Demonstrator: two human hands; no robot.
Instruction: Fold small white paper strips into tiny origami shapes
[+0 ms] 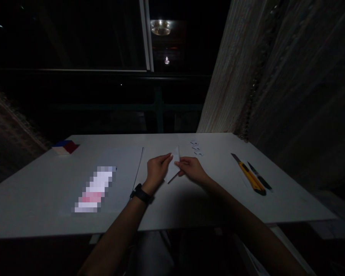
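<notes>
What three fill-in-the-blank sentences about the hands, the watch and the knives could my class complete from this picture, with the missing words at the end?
1. The left hand and the right hand hold a piece of folded paper that is ____ in colour.
2. The black watch is worn on the person's ____ wrist.
3. The yellow knife and the smaller dark knife lie on the table to the ____ of both hands.

Missing words: white; left; right.
</notes>
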